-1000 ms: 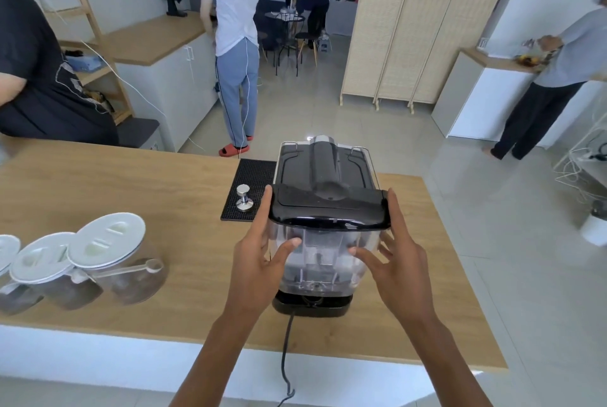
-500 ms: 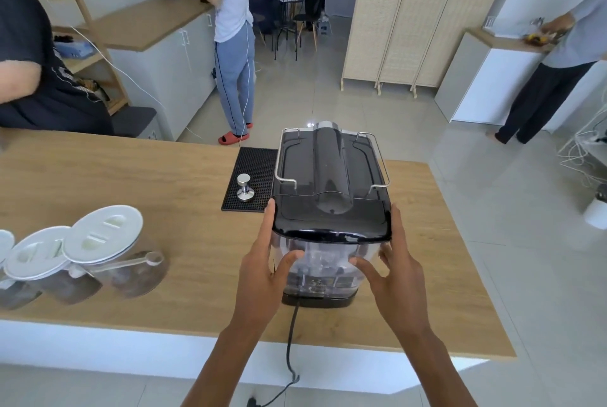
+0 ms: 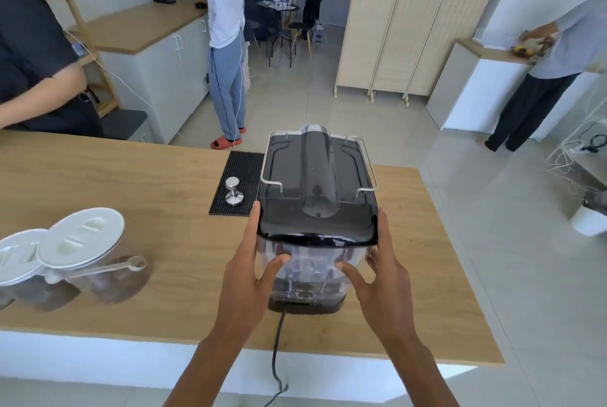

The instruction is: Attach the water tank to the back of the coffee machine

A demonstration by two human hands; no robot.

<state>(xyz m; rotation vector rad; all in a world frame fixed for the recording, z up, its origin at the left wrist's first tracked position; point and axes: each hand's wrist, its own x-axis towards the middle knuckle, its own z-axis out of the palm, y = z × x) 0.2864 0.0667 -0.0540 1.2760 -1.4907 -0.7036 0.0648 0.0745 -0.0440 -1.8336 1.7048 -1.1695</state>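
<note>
The black coffee machine (image 3: 317,173) stands on the wooden counter (image 3: 131,183) with its back toward me. The clear water tank (image 3: 312,267), topped by a dark lid (image 3: 315,226), sits upright against the machine's back. My left hand (image 3: 251,272) holds the tank's left side, fingers up along the lid edge and thumb on the clear front. My right hand (image 3: 381,270) grips the right side the same way. The tank's bottom meets the machine's black base (image 3: 305,306).
A metal tamper (image 3: 233,191) stands on a black mat (image 3: 238,181) left of the machine. Two clear jars with white lids (image 3: 82,239) sit at the counter's left. A black power cord (image 3: 279,341) hangs over the near edge. Other people stand beyond the counter.
The tank has come down along the machine's back, with its lid now level with the machine's top. Both hands stayed on its sides.
</note>
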